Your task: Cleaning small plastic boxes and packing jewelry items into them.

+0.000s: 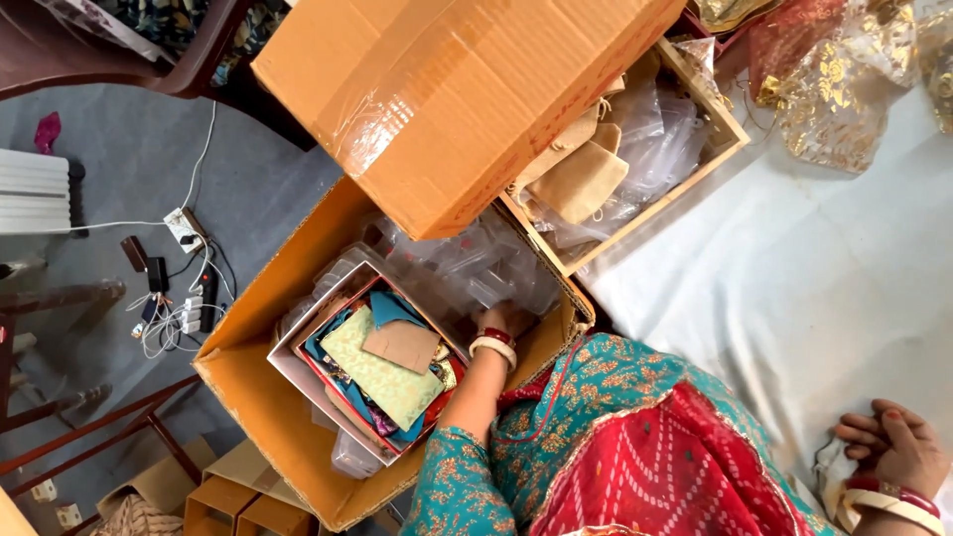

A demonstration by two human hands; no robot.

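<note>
1. I am looking down at a big open cardboard box [260, 397] sitting on the grey floor.
2. Inside it, a white tray [298, 369] is holding a pile of coloured cloth pieces [382, 372] in green, blue, brown and red.
3. Next to the tray, clear plastic boxes [476, 268] are filling the rest of the big box.
4. My left hand [504, 320] is reaching down into the big box and touching the clear plastic boxes. I cannot tell if the fingers are spread or gripping, because they are partly hidden.
5. My right hand [893, 447] is resting on the white sheet [814, 288], fingers curled loosely and pressing on a bit of white cloth [829, 476].
6. A second taped cardboard box [447, 89] is sitting above the big one.
7. A wooden crate [730, 134] beside it is holding tan cloth pouches [581, 179] and clear plastic bags [655, 149].
</note>
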